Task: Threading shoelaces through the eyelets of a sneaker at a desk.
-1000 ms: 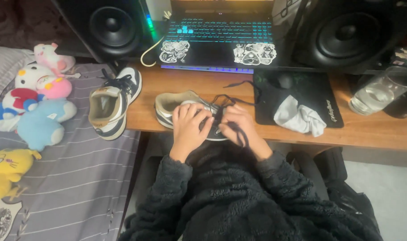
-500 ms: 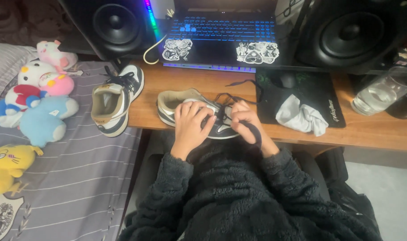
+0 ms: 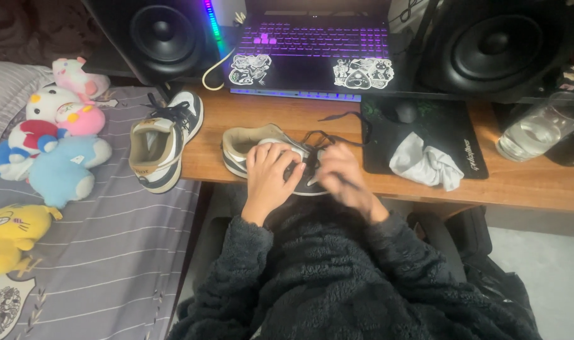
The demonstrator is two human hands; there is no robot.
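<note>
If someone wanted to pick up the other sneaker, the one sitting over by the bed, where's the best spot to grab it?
Probably the heel collar of the spare sneaker, coming from above on the near side. Its opening faces up and the heel points toward the person, so fingers could hook inside the rim there; the laced toe end is farther away.

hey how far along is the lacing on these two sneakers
The second sneaker at the desk edge already looks laced. In hand: the left hand steadies the sneaker on the desk while the right hand works its black lace, which trails loose. Finishing and tying look left.
</note>
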